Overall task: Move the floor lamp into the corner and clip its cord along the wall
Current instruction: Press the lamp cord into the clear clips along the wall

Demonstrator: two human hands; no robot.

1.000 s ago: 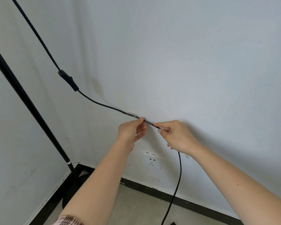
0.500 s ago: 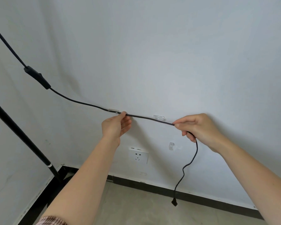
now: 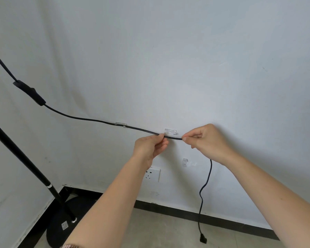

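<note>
The black floor lamp pole (image 3: 21, 156) stands on its round base (image 3: 61, 228) in the corner at the left. Its black cord (image 3: 82, 119) runs from an inline switch (image 3: 30, 93) through a clear clip (image 3: 121, 124) on the wall. My left hand (image 3: 150, 145) and my right hand (image 3: 206, 140) pinch the cord taut just below a second clear clip (image 3: 170, 131). The cord is outside that clip. The rest of the cord hangs from my right hand, ending in a plug (image 3: 203, 239) above the floor.
A third clear clip (image 3: 185, 162) is stuck lower on the wall, beside a white socket (image 3: 153, 174). A black skirting board (image 3: 186, 213) runs along the foot of the wall above the beige floor (image 3: 159, 231).
My left hand slid right along the cord, past the first clip to just under the second clip. My right hand holds the cord further along. The view shifted right and down.
</note>
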